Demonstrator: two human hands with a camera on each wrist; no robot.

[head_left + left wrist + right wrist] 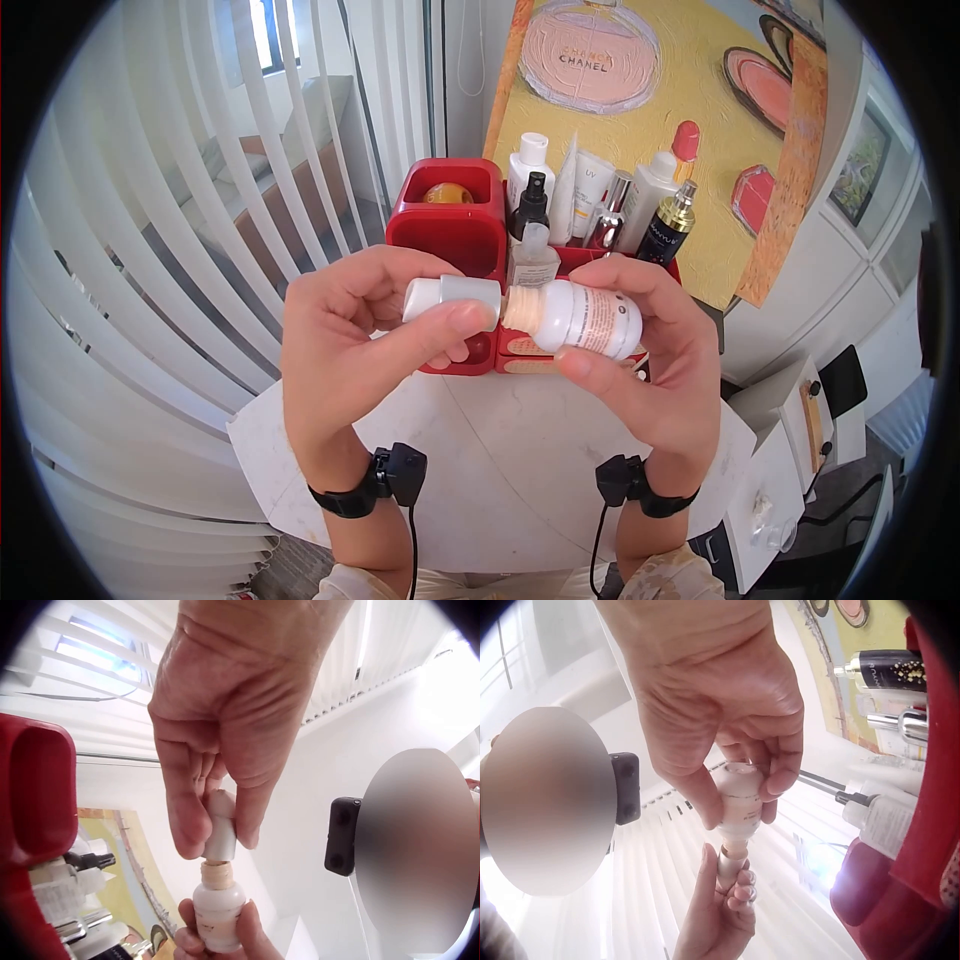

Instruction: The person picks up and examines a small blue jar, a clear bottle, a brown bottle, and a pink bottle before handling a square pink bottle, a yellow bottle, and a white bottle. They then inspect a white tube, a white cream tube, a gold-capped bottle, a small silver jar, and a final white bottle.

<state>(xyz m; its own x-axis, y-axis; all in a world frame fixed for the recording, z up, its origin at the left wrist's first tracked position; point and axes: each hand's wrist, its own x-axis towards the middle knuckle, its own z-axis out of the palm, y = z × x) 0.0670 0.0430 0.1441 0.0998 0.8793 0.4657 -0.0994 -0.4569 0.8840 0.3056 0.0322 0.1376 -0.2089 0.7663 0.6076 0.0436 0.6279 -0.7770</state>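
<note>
My left hand [345,345] pinches a silver and white cap [473,290] between thumb and fingers. A small white bottle [592,318] with printed text lies tilted on its side in the grip of my right hand [672,375], thumb below and fingers above. Its beige-stained threaded neck [523,309] is bare and points at the cap's open end. In the left wrist view the cap [220,840] lines up with the neck [217,874], its rim right at the neck's top. Both hands are raised over the table, in front of a red organizer [455,225].
Bottles and tubes crowd the organizer's right side, among them a white bottle [532,165], a UV tube [592,190] and a black bottle with a gold top [670,222]. Behind leans a painted canvas [690,80]. The white table [480,470] lies below, with blinds [130,250] at left.
</note>
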